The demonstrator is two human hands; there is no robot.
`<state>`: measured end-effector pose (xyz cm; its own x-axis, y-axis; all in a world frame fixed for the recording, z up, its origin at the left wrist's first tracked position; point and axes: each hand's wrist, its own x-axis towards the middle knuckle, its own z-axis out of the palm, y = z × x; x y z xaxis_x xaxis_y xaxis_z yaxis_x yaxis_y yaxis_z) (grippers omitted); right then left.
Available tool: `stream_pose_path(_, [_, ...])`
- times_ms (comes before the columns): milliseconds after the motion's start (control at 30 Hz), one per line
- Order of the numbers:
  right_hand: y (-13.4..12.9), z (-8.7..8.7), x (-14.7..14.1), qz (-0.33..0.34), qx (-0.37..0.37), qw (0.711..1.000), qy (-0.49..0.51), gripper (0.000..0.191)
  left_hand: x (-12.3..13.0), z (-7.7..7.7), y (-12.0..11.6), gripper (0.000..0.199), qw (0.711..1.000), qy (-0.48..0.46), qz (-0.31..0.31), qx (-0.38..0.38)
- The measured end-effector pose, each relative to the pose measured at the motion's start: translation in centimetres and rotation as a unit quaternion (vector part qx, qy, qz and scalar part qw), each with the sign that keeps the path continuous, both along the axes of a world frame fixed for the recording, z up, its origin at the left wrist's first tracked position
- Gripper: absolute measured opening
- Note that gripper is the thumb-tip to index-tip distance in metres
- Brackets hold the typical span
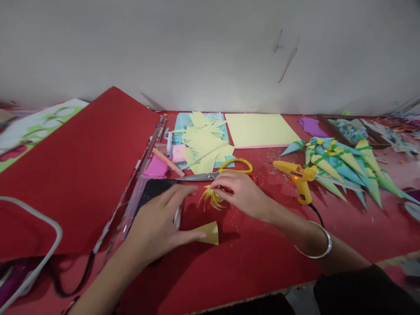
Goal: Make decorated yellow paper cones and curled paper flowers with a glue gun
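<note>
My left hand (155, 225) is open, its fingers apart above a dark phone-like slab (154, 192). Its thumb overlaps a small folded yellow paper piece (210, 233) on the red tabletop; whether it touches the paper I cannot tell. My right hand (244, 192), with a bangle on the wrist, has its fingers pinched at a yellow paper flower (211, 199) with thin curled strips. Part of the flower is hidden by the fingers. Scissors with yellow and red handles (236, 162) lie just behind my right hand.
A yellow glue gun (300, 177) with a lit orange light lies right, beside many yellow and blue paper cones (348, 166). Cut yellow paper scraps (203, 138) and a pale yellow sheet stack (260, 130) lie behind. A large red sheet (88, 175) covers the left.
</note>
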<state>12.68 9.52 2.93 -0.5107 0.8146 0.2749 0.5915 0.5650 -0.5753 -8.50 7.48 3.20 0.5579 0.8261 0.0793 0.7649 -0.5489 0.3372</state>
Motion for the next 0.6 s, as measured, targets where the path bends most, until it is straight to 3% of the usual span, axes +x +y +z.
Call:
stream_pose_path(100, [-0.6, 0.8, 0.3, 0.032, 0.057, 0.997, 0.050, 0.016, 0.4, -0.2, 0.7, 0.082, 0.994, -0.104, 0.015, -0.022])
stream_pose_path(233, [-1.6, 1.7, 0.3, 0.105, 0.120, 0.984, 0.074, 0.018, 1.9, -0.9, 0.9, 0.093, 0.982, -0.156, -0.066, -0.080])
stream_pose_path(333, [-2.2, 2.1, 0.2, 0.131, 0.156, 0.978, 0.045, 0.024, 2.7, -1.5, 0.8, 0.093, 0.973, -0.177, -0.089, -0.119])
stream_pose_path(433, [-2.7, 2.2, 0.4, 0.133, 0.162, 0.977, 0.032, 0.025, 3.0, -1.8, 0.7, 0.082, 0.966, -0.190, -0.104, -0.139])
stream_pose_path(600, [-3.1, 2.0, 0.6, 0.113, 0.145, 0.982, 0.039, 0.021, 3.3, -1.8, 0.7, 0.031, 0.965, -0.208, -0.118, -0.106])
